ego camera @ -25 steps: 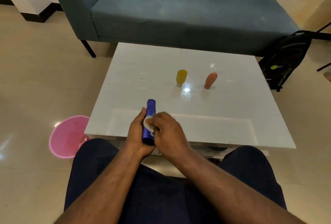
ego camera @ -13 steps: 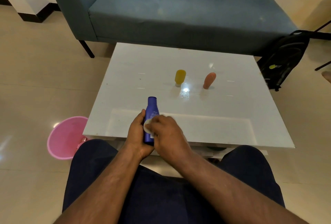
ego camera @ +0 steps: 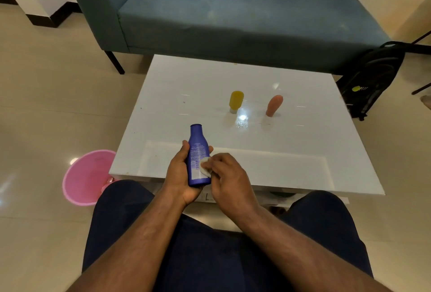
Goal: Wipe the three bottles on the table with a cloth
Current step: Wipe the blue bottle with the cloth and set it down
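My left hand grips a blue bottle over the near edge of the white table, its cap pointing away from me and its label facing up. My right hand pinches a small white cloth pad and presses it against the bottle's right side. A yellow bottle stands cap-down in the middle of the table. An orange bottle stands to its right, leaning slightly.
A pink bucket sits on the floor left of the table. A blue sofa runs behind the table, and a black backpack leans at the far right. My knees are under the table's near edge.
The bottle has turned in my left hand so more of its label faces up, and the cloth pad has slid along its right side. The two standing bottles have not moved.
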Motion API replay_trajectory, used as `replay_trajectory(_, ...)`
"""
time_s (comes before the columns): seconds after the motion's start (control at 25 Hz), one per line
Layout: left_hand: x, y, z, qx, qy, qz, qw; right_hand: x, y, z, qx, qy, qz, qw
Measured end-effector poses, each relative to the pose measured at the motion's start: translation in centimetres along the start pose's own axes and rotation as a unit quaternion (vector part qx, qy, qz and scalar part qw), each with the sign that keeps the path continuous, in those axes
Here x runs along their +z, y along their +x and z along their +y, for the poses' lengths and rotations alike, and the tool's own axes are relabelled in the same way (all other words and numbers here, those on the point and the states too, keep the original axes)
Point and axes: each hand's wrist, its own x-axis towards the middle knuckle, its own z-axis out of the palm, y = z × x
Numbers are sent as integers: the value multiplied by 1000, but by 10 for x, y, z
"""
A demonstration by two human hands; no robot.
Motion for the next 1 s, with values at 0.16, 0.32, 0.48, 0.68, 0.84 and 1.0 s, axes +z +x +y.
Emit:
replay_trajectory(0.16, 3, -1, -4, -9, 9, -9, 1000, -7, 12, 3, 16, 12, 11, 1000)
replay_trajectory(0.32, 6, -3, -7, -1, 41, 3, 999, -11, 39, 6, 72, 17, 26, 997)
replay_trajectory(0.48, 1, 2, 0, 11, -23, 25, 999, -4, 4, -6, 59, 43, 13, 997)
replay_trajectory(0.68, 5, 3, -3, 15, 4, 22, 1000, -8, 6, -2, 74, 41, 15, 996)
replay_trajectory(0.84, 7, -2, -9, 5, 59, 21, 998, -16, 47, 6, 93, 34, 36, 994)
replay_trajectory(1.0, 9, -4, -13, 13, 124, 30, 992, -16, 62, 9, 89, 19, 45, 995)
